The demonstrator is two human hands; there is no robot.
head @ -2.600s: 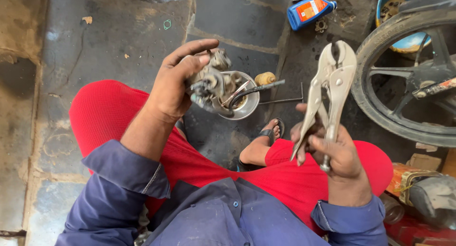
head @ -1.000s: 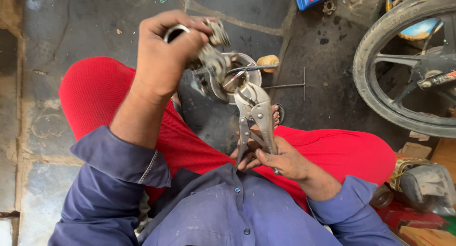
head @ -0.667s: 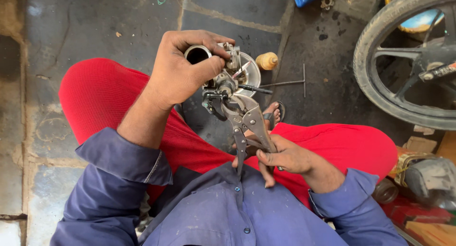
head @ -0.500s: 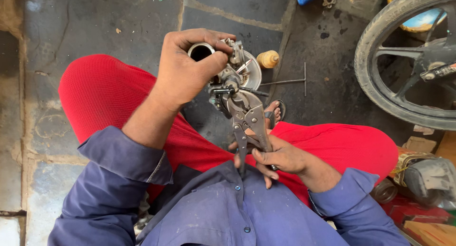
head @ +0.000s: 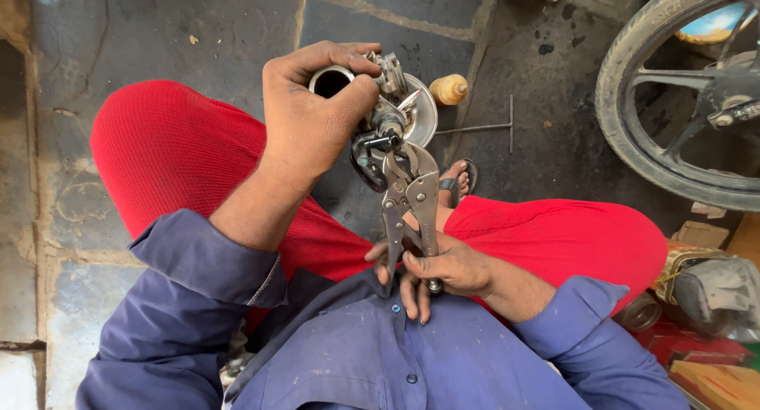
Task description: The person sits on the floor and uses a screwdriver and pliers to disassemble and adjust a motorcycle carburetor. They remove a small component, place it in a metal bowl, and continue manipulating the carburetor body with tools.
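Our left hand (head: 313, 121) is wrapped tight around a small metal carburettor (head: 372, 101), held up over the lap, above the red trousers (head: 182, 165). Thumb and fingers close around its round open throat; the body sticks out to the right of the fist. Our right hand (head: 443, 271) is closed on the handles of grey locking pliers (head: 410, 200), low by the blue shirt (head: 372, 354). The pliers' nose points up and bites a dark fitting on the carburettor's underside.

Handling, as we judge it: cast metal, stiff, dense for its size, probably oily, so likely slippery. Small levers and screws stick out and look bendable; best held by the thick barrel, as the left hand does now. The pliers are rigid steel, gripped at the handle ends for leverage.

Nearby on the stone floor (head: 158, 30): a round metal bowl (head: 423, 117) behind the carburettor, a small yellowish bottle (head: 449, 89), a thin T-shaped rod (head: 487, 127), and a motorcycle wheel (head: 681, 101) at the right.
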